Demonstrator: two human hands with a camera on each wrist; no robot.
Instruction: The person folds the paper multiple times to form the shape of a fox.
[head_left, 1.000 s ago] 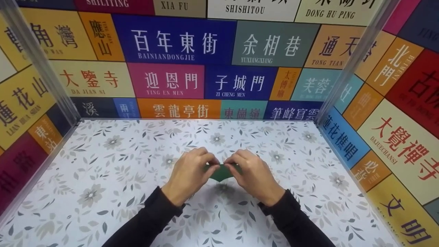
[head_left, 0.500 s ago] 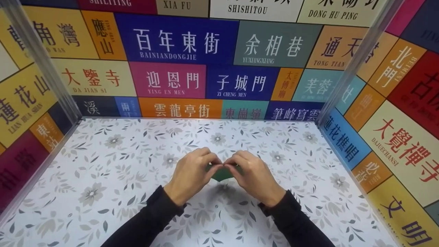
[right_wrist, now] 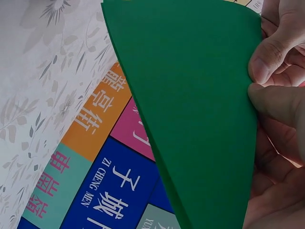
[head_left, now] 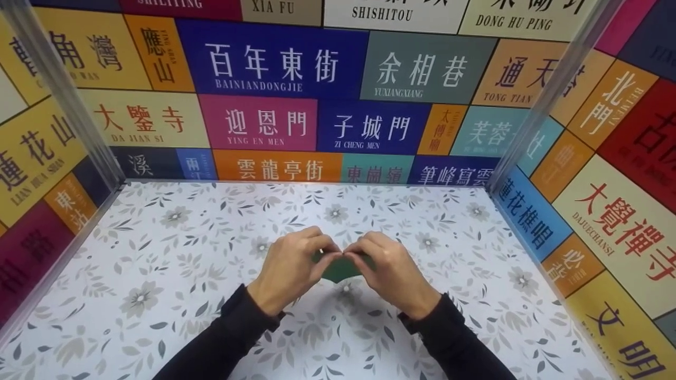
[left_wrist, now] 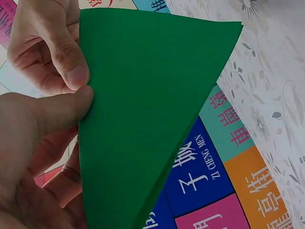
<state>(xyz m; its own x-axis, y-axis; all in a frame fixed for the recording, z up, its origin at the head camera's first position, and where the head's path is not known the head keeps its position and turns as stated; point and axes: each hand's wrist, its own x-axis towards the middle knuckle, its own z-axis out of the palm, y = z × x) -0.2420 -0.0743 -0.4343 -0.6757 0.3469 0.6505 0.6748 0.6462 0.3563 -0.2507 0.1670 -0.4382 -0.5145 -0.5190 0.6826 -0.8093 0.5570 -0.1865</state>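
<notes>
A green sheet of paper [head_left: 339, 271], folded into a triangle, hangs point-down between my two hands above the table. My left hand [head_left: 296, 266] pinches its upper folded edge between thumb and fingers. From the other side my right hand [head_left: 393, 269] pinches the same edge, the fingertips of both hands meeting near its middle. In the left wrist view the paper [left_wrist: 138, 100] shows a smooth face, with its layers slightly parted along the slanting edge. The right wrist view shows both thumbs right at the fold of the paper [right_wrist: 195, 100].
Beneath the hands lies a table [head_left: 211, 295] covered in a white leaf-and-flower print. A back wall [head_left: 274, 58] of coloured panels with Chinese lettering borders it, along with similar side walls [head_left: 47, 153] left and right.
The fingertips of both hands have come together along the fold, closing the small gap seen a second ago. The paper stays in nearly the same place.
</notes>
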